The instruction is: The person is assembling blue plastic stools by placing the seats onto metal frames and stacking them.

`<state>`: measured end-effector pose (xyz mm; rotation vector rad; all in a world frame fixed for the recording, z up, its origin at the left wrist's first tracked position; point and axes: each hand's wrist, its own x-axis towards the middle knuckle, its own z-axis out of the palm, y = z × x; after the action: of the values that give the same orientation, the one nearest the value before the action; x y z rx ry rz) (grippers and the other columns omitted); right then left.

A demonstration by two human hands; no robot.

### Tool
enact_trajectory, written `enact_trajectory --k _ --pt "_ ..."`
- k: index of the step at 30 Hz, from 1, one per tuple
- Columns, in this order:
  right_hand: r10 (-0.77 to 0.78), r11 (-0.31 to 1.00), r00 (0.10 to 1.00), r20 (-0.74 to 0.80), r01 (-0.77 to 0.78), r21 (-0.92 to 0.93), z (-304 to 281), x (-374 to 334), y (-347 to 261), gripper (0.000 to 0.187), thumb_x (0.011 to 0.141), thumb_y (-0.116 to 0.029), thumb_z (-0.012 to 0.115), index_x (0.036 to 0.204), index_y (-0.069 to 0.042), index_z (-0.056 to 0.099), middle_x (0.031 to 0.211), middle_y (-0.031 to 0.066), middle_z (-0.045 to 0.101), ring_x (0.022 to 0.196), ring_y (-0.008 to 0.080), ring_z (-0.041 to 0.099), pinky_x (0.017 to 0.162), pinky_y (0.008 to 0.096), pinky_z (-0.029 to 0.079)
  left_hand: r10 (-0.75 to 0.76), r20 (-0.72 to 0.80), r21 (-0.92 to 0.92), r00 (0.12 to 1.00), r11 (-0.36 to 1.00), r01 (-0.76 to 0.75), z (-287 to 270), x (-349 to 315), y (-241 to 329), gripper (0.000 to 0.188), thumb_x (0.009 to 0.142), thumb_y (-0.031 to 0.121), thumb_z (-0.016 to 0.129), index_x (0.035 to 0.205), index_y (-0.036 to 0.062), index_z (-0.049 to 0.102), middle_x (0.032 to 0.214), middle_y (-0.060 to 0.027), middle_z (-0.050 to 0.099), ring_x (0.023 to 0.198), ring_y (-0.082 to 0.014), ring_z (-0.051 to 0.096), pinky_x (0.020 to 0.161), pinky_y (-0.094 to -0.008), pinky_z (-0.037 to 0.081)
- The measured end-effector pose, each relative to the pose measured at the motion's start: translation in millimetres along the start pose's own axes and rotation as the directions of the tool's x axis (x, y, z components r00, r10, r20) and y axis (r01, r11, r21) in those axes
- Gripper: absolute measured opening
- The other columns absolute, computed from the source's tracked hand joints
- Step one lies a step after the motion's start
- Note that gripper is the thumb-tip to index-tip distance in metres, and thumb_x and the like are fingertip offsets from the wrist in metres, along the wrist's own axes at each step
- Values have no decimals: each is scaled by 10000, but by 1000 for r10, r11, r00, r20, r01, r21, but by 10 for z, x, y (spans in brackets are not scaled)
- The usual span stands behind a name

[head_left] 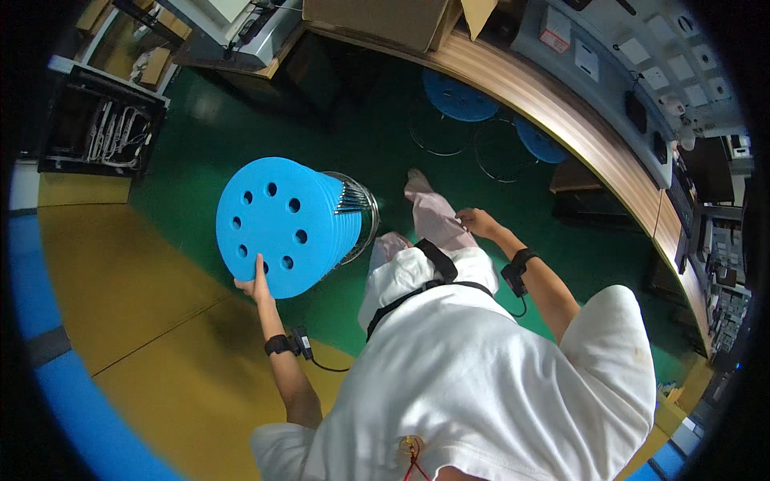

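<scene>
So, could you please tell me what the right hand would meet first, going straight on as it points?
The right hand would probably meet the pink trouser leg first; depth is unclear, and the two may already touch.

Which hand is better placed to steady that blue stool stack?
Probably the left hand: it touches the stack at its rim, while the right hand is away by the right leg.
</scene>
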<state>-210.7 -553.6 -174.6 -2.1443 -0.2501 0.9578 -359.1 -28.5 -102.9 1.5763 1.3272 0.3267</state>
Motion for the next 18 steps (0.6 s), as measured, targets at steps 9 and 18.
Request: enact_trajectory --k 9,18 --pt "234 952 967 -100 -207 223 -311 353 89 309 747 -43 459 1033 -21 573 790 83 608 603 151 565 543 273 471 116 -284 380 952 925 1 126 -269 89 1083 595 665 628 1338 10 188 1217 -213 370 1046 -359 478 814 -516 422" --pt "103 994 992 -70 -100 44 -349 279 -156 304 739 -49 504 1034 -33 575 871 103 610 676 190 600 597 293 490 120 -292 359 949 933 -7 155 -265 126 1099 572 675 636 1336 12 207 1203 -202 395 1048 -358 478 819 -503 420"
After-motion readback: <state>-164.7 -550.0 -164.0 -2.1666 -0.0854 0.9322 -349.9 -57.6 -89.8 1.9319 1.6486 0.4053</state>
